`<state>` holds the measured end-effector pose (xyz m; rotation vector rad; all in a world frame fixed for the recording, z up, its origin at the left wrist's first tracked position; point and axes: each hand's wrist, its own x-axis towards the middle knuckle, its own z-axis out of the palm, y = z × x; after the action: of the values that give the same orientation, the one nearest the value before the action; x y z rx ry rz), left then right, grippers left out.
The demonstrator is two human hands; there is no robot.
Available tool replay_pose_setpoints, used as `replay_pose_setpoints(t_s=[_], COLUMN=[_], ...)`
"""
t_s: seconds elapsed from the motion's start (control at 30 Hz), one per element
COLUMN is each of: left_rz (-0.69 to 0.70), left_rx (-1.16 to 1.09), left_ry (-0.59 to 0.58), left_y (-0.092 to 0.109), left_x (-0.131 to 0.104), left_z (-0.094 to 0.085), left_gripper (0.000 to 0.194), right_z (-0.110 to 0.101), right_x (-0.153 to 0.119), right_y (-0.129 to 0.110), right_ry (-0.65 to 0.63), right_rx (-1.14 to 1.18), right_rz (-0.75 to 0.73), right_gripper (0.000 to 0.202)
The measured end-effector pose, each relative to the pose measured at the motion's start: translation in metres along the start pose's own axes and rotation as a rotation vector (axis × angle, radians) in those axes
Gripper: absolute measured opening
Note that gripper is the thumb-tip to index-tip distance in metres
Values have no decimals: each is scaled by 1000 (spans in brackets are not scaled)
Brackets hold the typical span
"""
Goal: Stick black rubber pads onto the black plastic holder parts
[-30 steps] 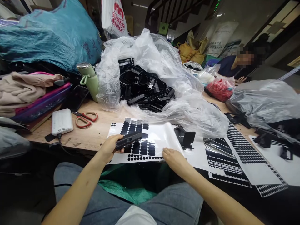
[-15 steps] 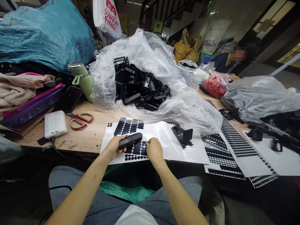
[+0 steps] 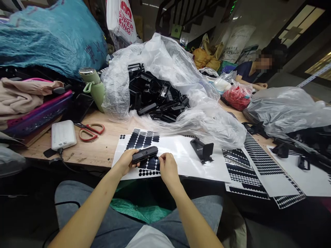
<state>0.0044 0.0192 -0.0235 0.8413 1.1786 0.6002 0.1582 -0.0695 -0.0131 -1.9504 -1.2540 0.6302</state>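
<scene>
My left hand is wrapped round a long black plastic part, tilted with its far end up to the right. Just right of that end, my right hand is closed in a pinch; a small black sticker shows at its fingertips, partly hidden by them. Beneath both hands lies a white sheet of black stickers, with oblong and round shapes in rows. On the white sheet to the right stands a black bracket-like part with an upright plate.
Behind the sheet, a clear plastic bag spills black plastic parts. To the left are red-handled scissors, a white power bank and a green flask. More sticker sheets lie right. Another person sits farther back.
My right hand has shifted slightly left with the black sticker, closer to the end of the black part. My left hand keeps its hold. The view has tilted a little.
</scene>
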Motion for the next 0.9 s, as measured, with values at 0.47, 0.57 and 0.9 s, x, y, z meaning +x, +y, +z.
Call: replay_pose_setpoints(t_s=[0.47,0.57,0.9], left_rz=[38,59,91], left_rx=[-47,-33,-34], left_ry=[-88,-115,-131], left_y=[6,5,1], left_x=[-38,-40,-43], left_z=[25,27,28], left_gripper=[14,18,18], right_z=[-21,-20,-19], right_x=[-15,-18,-23], right_y=[-38,-37,-39], right_ry=[-262,-248,-251], right_rx=[384,382,391], right_rz=[-15,-4,5], right_gripper=[12,13,15])
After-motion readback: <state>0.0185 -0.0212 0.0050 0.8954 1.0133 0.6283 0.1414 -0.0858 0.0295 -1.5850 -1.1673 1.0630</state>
